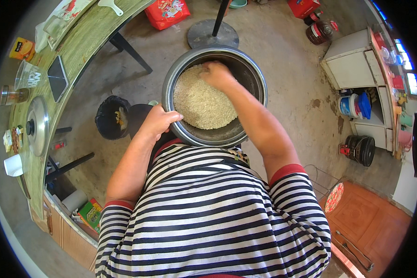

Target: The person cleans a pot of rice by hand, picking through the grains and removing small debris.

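A round dark metal pot (257, 114) rests close against my body. Pale uncooked rice grains (205, 100) fill its bottom, heaped towards the left side. My left hand (162, 120) grips the pot's rim at the lower left, thumb over the edge. Reaching into the pot from the right, my right hand (217, 74) touches the rice near the far wall; its fingertips are partly hidden, so whether grains are held cannot be told.
Left of me curves a wooden-topped table (80, 45) bearing a phone (58, 79) and a pot lid (38, 127). A lined waste bin (113, 118) stands beneath. Beyond the pot is a round metal stand base (213, 34); a white cabinet (351, 71) stands at right.
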### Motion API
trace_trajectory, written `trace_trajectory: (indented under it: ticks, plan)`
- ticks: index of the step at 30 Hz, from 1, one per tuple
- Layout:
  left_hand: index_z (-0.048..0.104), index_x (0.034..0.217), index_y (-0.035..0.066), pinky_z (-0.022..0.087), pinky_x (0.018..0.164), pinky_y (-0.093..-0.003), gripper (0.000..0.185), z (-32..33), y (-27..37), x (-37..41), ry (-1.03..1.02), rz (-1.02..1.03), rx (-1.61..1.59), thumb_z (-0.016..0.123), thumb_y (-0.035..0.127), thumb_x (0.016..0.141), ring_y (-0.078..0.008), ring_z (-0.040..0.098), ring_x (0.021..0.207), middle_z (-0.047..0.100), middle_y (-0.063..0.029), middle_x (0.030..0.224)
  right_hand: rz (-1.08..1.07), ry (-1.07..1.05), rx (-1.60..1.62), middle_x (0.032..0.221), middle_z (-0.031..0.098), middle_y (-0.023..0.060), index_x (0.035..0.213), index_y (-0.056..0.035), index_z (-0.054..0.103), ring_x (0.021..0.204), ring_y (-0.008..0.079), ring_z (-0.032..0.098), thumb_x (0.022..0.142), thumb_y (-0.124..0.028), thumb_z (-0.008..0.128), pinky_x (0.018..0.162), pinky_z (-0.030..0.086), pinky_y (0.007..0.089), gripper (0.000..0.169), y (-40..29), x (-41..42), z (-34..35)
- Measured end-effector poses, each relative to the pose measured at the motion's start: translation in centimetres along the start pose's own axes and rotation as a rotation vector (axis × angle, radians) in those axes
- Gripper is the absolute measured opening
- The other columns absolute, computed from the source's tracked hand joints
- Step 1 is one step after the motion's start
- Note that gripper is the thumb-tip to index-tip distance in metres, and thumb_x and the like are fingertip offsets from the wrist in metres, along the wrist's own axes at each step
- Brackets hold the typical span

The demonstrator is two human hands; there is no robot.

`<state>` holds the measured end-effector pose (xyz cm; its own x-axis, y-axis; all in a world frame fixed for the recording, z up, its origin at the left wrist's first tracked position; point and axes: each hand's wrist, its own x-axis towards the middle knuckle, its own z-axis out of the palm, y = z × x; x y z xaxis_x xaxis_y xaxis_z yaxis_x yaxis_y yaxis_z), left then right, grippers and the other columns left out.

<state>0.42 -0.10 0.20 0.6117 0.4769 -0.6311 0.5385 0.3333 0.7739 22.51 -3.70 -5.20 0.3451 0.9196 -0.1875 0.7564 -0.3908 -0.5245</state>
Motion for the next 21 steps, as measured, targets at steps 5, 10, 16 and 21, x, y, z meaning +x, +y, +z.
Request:
trace_trajectory:
  ticks: [5, 10, 16, 21]
  plan:
    - [0.053, 0.07, 0.005, 0.028, 0.035, -0.0193, 0.012, -0.6, -0.6, 0.1, 0.029, 0.017, -0.06, 0.055, 0.013, 0.062, -0.0081, 0.042, 0.042, 0.05, -0.0016, 0.057, -0.435, -0.338, -0.226, 0.11, 0.043, 0.0152, 0.104, -0.0098, 0.051, 0.103, 0.0299, 0.04, 0.067, -0.033, 0.054, 0.086, 0.032, 0.0426, 0.044, -5.0, -4.1, 1.6]
    - [0.054, 0.072, 0.004, 0.029, 0.035, -0.0191, 0.012, -1.1, -2.1, 0.1, 0.033, -0.018, -0.176, 0.053, 0.011, 0.063, -0.0087, 0.042, 0.042, 0.052, -0.0031, 0.058, -0.544, -0.603, -0.442, 0.111, 0.044, 0.0072, 0.087, -0.0177, 0.059, 0.112, 0.0224, 0.03, 0.068, -0.026, 0.051, 0.086, 0.028, 0.0441, 0.022, -2.7, -10.2, -2.2]
    - [0.053, 0.073, 0.004, 0.029, 0.035, -0.0195, 0.015, -1.1, -2.5, 0.5, -0.007, 0.008, -0.204, 0.054, 0.014, 0.062, -0.0092, 0.042, 0.042, 0.051, -0.0031, 0.057, -0.298, -0.346, -0.286, 0.095, 0.053, 0.0099, 0.087, -0.012, 0.058, 0.09, 0.0258, 0.049, 0.067, -0.012, 0.046, 0.078, 0.04, 0.0345, 0.023, -0.1, -9.9, -6.6]
    - [0.052, 0.07, 0.003, 0.029, 0.034, -0.0192, 0.012, -0.7, -1.8, 0.3, 0.017, 0.03, -0.13, 0.053, 0.012, 0.062, -0.0088, 0.04, 0.039, 0.05, -0.0026, 0.055, -0.129, -0.079, -0.061, 0.096, 0.052, 0.0113, 0.087, -0.011, 0.057, 0.09, 0.0256, 0.05, 0.068, -0.012, 0.043, 0.078, 0.04, 0.0337, 0.023, -0.5, -9.4, -7.5]
